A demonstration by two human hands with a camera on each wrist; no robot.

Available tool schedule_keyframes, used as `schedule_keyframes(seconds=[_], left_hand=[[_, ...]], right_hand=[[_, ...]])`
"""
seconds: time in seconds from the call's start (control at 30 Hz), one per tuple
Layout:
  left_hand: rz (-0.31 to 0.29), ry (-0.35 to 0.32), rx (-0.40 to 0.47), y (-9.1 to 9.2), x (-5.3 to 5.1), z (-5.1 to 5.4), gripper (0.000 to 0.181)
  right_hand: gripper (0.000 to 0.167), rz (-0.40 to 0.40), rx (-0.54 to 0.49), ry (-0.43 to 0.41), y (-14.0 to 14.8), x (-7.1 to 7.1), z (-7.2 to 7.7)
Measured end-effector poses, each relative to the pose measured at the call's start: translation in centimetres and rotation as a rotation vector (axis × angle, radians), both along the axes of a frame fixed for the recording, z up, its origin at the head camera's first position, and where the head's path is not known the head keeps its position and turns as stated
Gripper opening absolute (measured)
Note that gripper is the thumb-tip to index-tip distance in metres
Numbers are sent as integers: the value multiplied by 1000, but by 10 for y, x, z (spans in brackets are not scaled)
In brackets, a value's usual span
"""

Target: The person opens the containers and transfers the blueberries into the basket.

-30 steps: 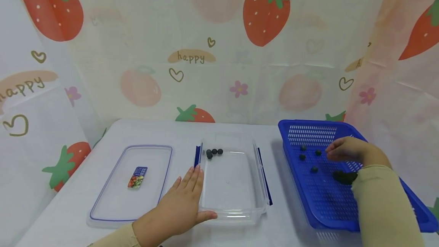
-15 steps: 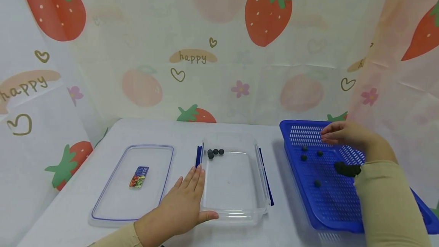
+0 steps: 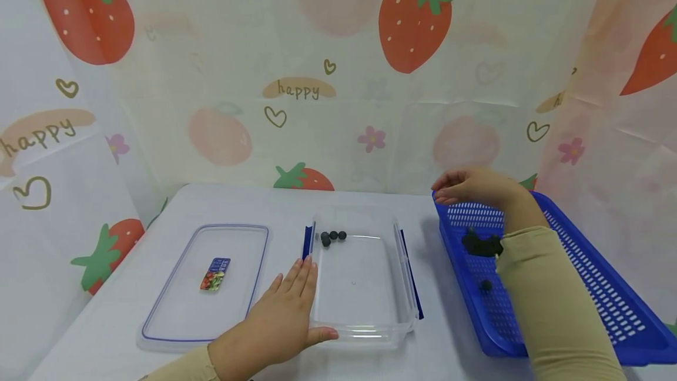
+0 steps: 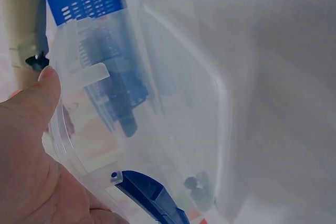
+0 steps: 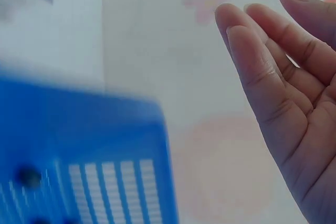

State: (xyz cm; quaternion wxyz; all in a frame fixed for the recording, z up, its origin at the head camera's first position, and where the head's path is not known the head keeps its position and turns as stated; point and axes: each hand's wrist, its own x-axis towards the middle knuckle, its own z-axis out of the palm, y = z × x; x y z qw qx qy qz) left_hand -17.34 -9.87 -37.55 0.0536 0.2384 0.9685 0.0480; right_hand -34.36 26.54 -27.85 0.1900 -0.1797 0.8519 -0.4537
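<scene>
The head view looked forward and down; nearer, the left wrist's faced through the box (image 4: 184, 93), the right's past the basket (image 5: 105, 124), which all shared.

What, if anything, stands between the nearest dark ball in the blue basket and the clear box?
Two walls: the blue basket's left wall, near the dark ball, and the clear box's right wall, with its blue flap. Nothing else visible stands between.

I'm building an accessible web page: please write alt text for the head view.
A person's left hand rests against a clear container with four small dark balls in its far left corner, while the right hand appears over the far left corner of a blue basket. A clear, blue-edged lid lies to the container's left.
</scene>
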Motion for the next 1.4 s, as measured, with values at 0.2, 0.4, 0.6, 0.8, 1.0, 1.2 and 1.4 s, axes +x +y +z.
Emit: schedule_keyframes(seconds=[0.2, 0.4, 0.6, 0.8, 1.0, 1.2, 1.4], left_hand=[[2, 4, 2, 0, 0, -1, 105], [10, -9, 6, 1, -1, -1, 103], [16, -20, 4, 0, -1, 0, 105], [17, -20, 7, 0, 0, 1, 105], [19, -30, 6, 0, 0, 1, 106], [13, -2, -1, 1, 0, 0, 105], [10, 1, 1, -1, 0, 1, 106]], right_hand=[[30, 29, 25, 5, -42, -9, -1], [29, 60, 21, 11, -78, -18, -9], [24, 78, -46, -36, -112, -24, -22], [22, 87, -72, -51, -137, -29, -40], [21, 63, -79, -87, -162, -32, -56], [18, 46, -63, -171, -183, -31, -70], [21, 38, 5, -211, -189, -34, -85]])
